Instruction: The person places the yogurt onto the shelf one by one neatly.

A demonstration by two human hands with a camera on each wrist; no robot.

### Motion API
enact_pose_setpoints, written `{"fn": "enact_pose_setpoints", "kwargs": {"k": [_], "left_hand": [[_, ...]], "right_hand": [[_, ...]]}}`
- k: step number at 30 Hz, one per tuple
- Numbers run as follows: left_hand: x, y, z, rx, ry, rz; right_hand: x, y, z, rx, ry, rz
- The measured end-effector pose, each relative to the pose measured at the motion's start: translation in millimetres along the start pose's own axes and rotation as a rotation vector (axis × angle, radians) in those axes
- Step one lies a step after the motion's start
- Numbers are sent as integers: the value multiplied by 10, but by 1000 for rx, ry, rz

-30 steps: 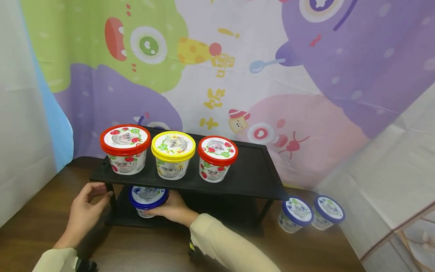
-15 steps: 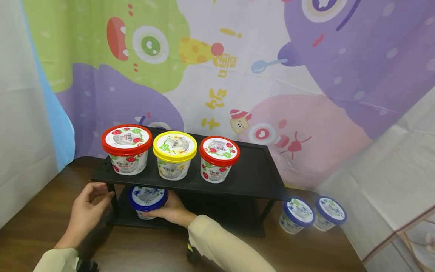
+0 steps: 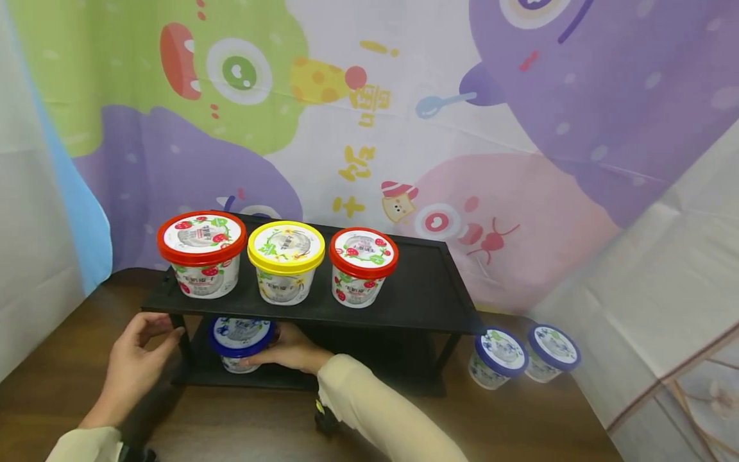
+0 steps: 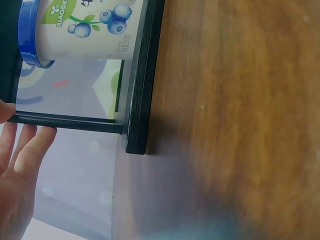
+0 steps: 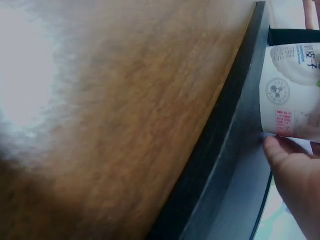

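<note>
Curtained-off workspace: cartoon-print backdrop, pale side cloth, wooden table

Blue-lidded tub in right grip

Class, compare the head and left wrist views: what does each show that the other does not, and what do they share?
Only the head view shows the right grip, the yellow-lidded tub, both red-lidded tubs and two blue-lidded tubs beside the black rack.

Only the left wrist view shows readable "XIAODE" lettering on the lower-shelf tub.

Both show the left grip, rack, lower-shelf tub, table and printed curtain.
</note>
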State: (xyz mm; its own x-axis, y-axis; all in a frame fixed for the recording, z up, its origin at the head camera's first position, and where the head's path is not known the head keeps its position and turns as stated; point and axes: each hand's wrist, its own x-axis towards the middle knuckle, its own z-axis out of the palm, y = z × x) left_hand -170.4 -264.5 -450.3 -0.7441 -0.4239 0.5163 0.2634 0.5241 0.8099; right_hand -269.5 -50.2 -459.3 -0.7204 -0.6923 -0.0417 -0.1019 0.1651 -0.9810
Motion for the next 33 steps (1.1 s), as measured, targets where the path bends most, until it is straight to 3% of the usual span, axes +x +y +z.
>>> {"fn": "enact_pose_setpoints", "kwargs": {"k": [4, 10, 18, 33], "left_hand": [[-10, 9, -1, 10, -7, 3], [-18, 0, 9, 26, -3, -9], [-14, -19, -29, 54, -14, -23], [-5, -18, 8, 46, -1, -39]], "right_hand": [[-60, -27, -6, -14, 15, 40], [-239, -94, -44, -160, 203, 152], [-448, -177, -172, -224, 387, 150], [-837, -238, -553, -279, 409, 153]]}}
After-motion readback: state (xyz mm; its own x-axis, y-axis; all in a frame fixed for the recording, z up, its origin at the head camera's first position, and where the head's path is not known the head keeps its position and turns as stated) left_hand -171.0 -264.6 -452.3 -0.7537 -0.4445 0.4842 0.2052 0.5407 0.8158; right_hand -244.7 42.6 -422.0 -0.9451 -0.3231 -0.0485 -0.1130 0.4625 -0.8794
